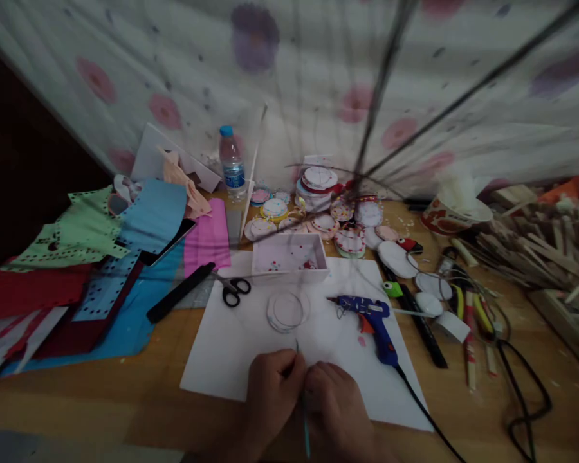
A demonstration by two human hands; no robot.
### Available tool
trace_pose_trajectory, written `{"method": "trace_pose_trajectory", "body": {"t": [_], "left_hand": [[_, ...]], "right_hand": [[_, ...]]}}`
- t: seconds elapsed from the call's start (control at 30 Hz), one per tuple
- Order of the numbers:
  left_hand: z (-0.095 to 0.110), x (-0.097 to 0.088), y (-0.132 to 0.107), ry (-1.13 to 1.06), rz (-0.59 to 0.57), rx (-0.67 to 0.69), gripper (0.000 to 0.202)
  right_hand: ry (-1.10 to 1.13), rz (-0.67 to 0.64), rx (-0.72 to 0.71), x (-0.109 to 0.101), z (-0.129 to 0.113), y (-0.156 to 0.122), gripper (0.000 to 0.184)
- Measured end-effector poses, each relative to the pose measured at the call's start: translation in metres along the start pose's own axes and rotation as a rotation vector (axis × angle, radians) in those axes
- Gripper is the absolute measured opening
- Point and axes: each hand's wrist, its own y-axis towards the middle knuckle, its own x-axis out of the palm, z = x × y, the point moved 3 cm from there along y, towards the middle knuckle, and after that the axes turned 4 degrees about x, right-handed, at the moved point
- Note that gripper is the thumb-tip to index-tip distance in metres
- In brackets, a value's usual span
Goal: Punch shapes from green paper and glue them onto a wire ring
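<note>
My left hand [274, 389] is closed, thumb and fingers pinching a thin teal strip [306, 427] whose lower end hangs toward me. Beside it, my right hand [338, 399] has its fingers curled in against the same strip, with the knuckles almost touching the left hand. Its exact grip is partly hidden. Just beyond both hands, a ring-shaped white piece [287, 313] lies on a white sheet [222, 360]. To the right rests a blue glue gun [374, 315] with an orange trigger, its nozzle pointing left.
Scissors [234, 289], a black cutter [181, 292] and coloured felt sheets [149, 215] lie leftward. A white box [289, 255] with small beads stands ahead, before several decorated discs [318, 193] and a water bottle [232, 164]. Wooden sticks [525, 238] and a black cable [525, 411] occupy the right.
</note>
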Motion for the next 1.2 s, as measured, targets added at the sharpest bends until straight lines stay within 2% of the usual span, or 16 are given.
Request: {"method": "trace_pose_trajectory", "body": {"t": [0.13, 0.23, 0.3, 0.43, 0.6, 0.7, 0.87, 1.2], "left_hand": [[0.007, 0.001, 0.0, 0.064, -0.015, -0.024, 0.038], [0.012, -0.004, -0.002, 0.079, -0.051, 0.003, 0.038], [0.014, -0.013, -0.005, 0.141, -0.03, 0.111, 0.034], [0.005, -0.027, -0.011, 0.317, 0.06, 0.452, 0.013], [-0.013, -0.02, -0.015, 0.49, 0.042, 0.671, 0.036], [-0.016, -0.015, -0.014, 0.55, 0.033, 0.714, 0.039], [-0.014, -0.016, -0.011, 0.57, 0.07, 0.768, 0.043], [-0.014, -0.017, -0.009, 0.567, 0.046, 0.752, 0.037]], "right_hand": [[0.066, -0.039, -0.072, -0.004, 0.009, 0.004, 0.017], [0.13, -0.035, -0.032, -0.003, 0.02, 0.007, 0.017], [0.174, -0.02, 0.06, 0.001, 0.029, 0.009, 0.018], [0.251, 0.019, 0.279, 0.005, 0.043, 0.01, 0.017], [0.331, -0.033, 0.394, 0.007, 0.047, 0.011, 0.015], [0.36, -0.075, 0.409, 0.009, 0.047, 0.01, 0.016], [0.355, -0.103, 0.387, 0.012, 0.047, 0.01, 0.018], [0.28, -0.122, 0.301, 0.012, 0.044, 0.011, 0.019]]}}
